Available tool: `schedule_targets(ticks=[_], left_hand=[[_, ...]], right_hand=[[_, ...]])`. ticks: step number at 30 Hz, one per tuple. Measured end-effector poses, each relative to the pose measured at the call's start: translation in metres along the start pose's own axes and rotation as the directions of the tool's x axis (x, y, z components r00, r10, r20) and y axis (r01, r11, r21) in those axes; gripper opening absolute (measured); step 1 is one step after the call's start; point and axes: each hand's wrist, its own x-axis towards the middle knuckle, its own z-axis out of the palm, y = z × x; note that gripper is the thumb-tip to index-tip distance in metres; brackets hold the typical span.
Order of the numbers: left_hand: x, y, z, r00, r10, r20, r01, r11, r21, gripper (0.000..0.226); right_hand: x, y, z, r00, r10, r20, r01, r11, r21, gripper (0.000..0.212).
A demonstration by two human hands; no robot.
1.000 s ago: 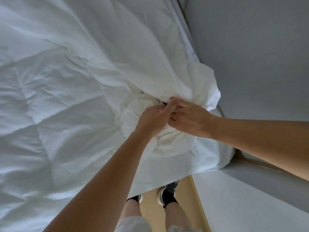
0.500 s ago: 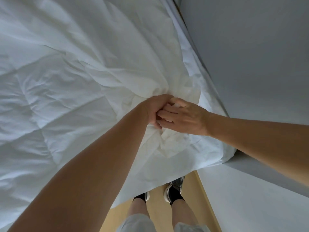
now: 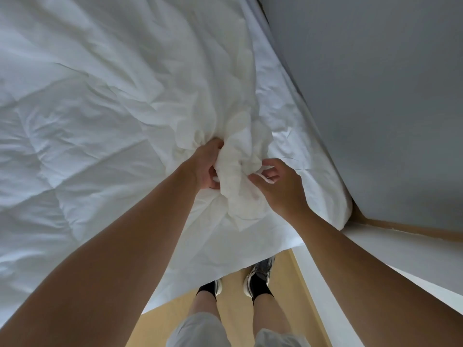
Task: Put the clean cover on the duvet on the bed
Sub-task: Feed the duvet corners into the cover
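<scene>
A white quilted duvet (image 3: 75,151) lies across the bed, filling the left of the view. The thin white cover (image 3: 155,58) is draped over its right part and bunched into a wad near the bed's near right corner. My left hand (image 3: 204,166) grips the left side of that wad, fingers curled into the cloth. On the wad's right side my right hand (image 3: 278,186) pinches a narrow white strip or fold of the cloth between thumb and fingers. Which layer is duvet and which is cover inside the wad cannot be told.
A grey wall (image 3: 375,96) runs close along the bed's right side, with the sheeted mattress corner (image 3: 333,196) beside it. A white ledge (image 3: 400,249) juts out at the right. My own legs and dark shoes (image 3: 258,279) stand on the tan floor (image 3: 233,311) at the bed's foot.
The hands, pressed together on the bunch before, have come apart. The left now grips the wad's left side; the right has shifted right and pinches a strip. The wad sits lower.
</scene>
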Motion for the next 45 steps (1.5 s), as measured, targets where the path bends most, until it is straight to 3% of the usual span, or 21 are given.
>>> schedule_targets(ticks=[2,4,8,10,11,12,14,16,18,20,24,27,29,31,33,35,37,40,42,45], left_hand=[[0.003,-0.001,-0.002,1.000,-0.016,0.021,0.017,1.000,-0.020,0.048],[0.005,-0.002,-0.004,0.999,-0.021,0.027,0.022,0.999,-0.029,0.049],[0.004,-0.002,-0.004,1.000,-0.006,0.008,0.006,1.000,-0.025,0.046],[0.005,-0.002,-0.003,1.000,-0.007,-0.006,0.007,1.000,-0.016,0.047],[0.005,-0.002,-0.003,1.000,-0.011,-0.004,0.011,1.000,-0.014,0.048],[0.005,-0.003,-0.003,1.000,-0.015,0.000,0.015,1.000,-0.016,0.048],[0.006,-0.004,-0.004,1.000,-0.011,0.001,0.011,1.000,-0.016,0.047],[0.006,-0.004,-0.005,1.000,-0.007,0.008,0.007,1.000,-0.012,0.048],[0.004,-0.005,-0.005,1.000,-0.001,0.014,0.001,1.000,-0.008,0.049],[0.003,-0.005,-0.005,1.000,0.001,0.006,-0.001,1.000,-0.016,0.048],[0.002,-0.005,-0.005,1.000,0.004,0.019,-0.004,1.000,-0.014,0.045],[0.001,-0.005,-0.005,1.000,0.018,0.011,-0.017,1.000,-0.014,0.044],[0.001,-0.005,-0.005,1.000,0.013,0.014,-0.013,1.000,-0.014,0.043],[0.001,-0.005,-0.004,0.999,0.014,0.039,-0.014,1.000,-0.005,0.044],[-0.001,-0.004,0.003,0.998,0.053,0.042,-0.055,0.997,0.053,0.038],[-0.004,-0.002,0.012,0.995,0.099,0.016,-0.100,0.987,0.124,0.033],[-0.007,0.002,0.014,0.994,0.084,0.073,-0.094,0.984,0.148,0.038],[-0.012,0.007,0.004,0.959,0.021,0.284,-0.063,0.988,0.140,0.063],[-0.016,0.010,0.003,0.919,0.003,0.394,-0.074,0.983,0.167,0.081],[-0.022,0.019,0.015,0.934,-0.008,0.357,-0.125,0.929,0.348,0.113]], right_hand=[[0.005,-0.004,0.005,1.000,0.008,-0.003,-0.008,1.000,0.010,0.036],[0.005,-0.005,0.010,0.999,-0.042,0.008,0.043,0.999,-0.015,0.018],[-0.012,0.008,0.009,0.997,-0.071,-0.026,0.069,0.995,-0.077,0.022],[-0.020,0.018,0.005,0.998,-0.055,-0.029,0.050,0.989,-0.136,0.013],[-0.023,0.018,0.002,0.998,-0.053,-0.025,0.049,0.988,-0.149,0.015],[-0.025,0.015,0.001,0.999,-0.052,-0.013,0.050,0.987,-0.154,0.034],[-0.017,0.000,0.001,1.000,-0.003,0.024,0.004,0.999,-0.051,0.065],[-0.004,-0.019,0.004,0.997,0.060,0.047,-0.063,0.995,0.082,0.047],[0.007,-0.026,0.007,0.993,0.112,-0.026,-0.104,0.971,0.215,0.025],[0.009,-0.024,0.006,0.984,0.133,-0.116,-0.100,0.961,0.256,0.025],[-0.001,-0.013,0.004,0.963,-0.017,-0.268,0.049,0.992,0.116,0.014],[0.001,-0.019,0.003,0.937,-0.250,-0.244,0.239,0.968,-0.074,0.017],[0.006,-0.026,0.004,0.911,-0.387,-0.142,0.351,0.909,-0.224,0.019],[0.007,-0.037,0.008,0.947,-0.321,-0.023,0.307,0.923,-0.230,0.015],[0.006,-0.048,0.016,0.987,-0.129,0.094,0.143,0.977,-0.156,0.040],[0.010,-0.057,0.021,0.983,-0.025,0.180,0.049,0.990,-0.133,0.076],[0.022,-0.060,0.017,0.962,0.054,0.269,-0.031,0.995,-0.092,0.090],[0.040,-0.056,0.004,0.907,0.167,0.386,-0.170,0.985,-0.026,0.079],[0.045,-0.050,0.011,0.931,0.194,0.310,-0.197,0.980,-0.021,0.062],[0.043,-0.044,0.033,0.970,0.202,0.134,-0.204,0.979,-0.001,0.038]])
